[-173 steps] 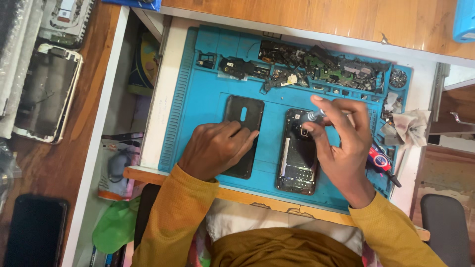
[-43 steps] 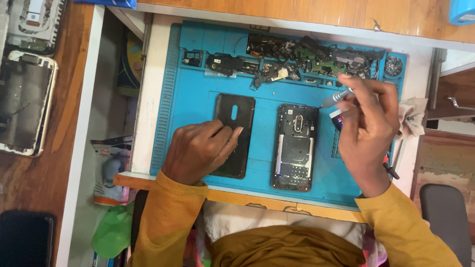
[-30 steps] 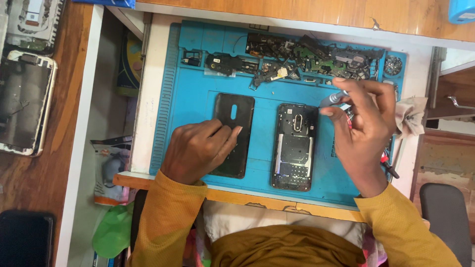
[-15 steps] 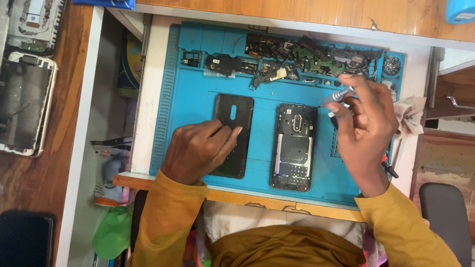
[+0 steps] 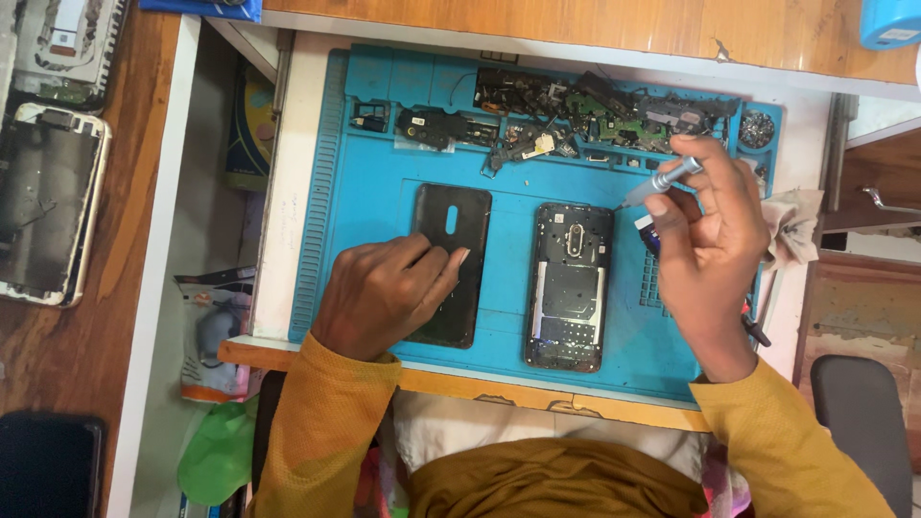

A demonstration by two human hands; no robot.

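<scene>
On the bench: blue silicone repair mat [image 5: 365, 221] is covering a white worktop [image 5: 278, 221]; a person in mustard-yellow sleeves is sitting over it.

Left hand: left hand [image 5: 384, 293] is resting palm down, fingers together and flat, on the lower part of the black back cover [image 5: 449, 264]. It is gripping nothing; I judge it is pinning the cover so it does not slide on the mat.

Right hand: right hand [image 5: 710, 245] is pinching a slim silver precision screwdriver [image 5: 662, 182] between thumb and fingertips, tip pointing down and left toward the upper right corner of the phone. Tip is hovering just beside that corner; contact cannot be told.

Work piece: opened phone body [image 5: 568, 286] is lying face down, upright on the mat, between the two hands, its internals exposed, just beside the back cover but apart from it.

Parts row: removed boards and small components [image 5: 576, 110] are sitting in the mat's top compartments, probably kept there so nothing gets lost; a round dish of screws [image 5: 756, 128] is sitting at the far right end.

Surroundings: crumpled cloth [image 5: 791, 225] right of the mat; a stripped phone frame [image 5: 43, 201] lying on the wooden surface at left.

Change from half a second ago: driver tip is now sitting lower and nearer the phone corner; left hand, cover and phone are staying put.
</scene>
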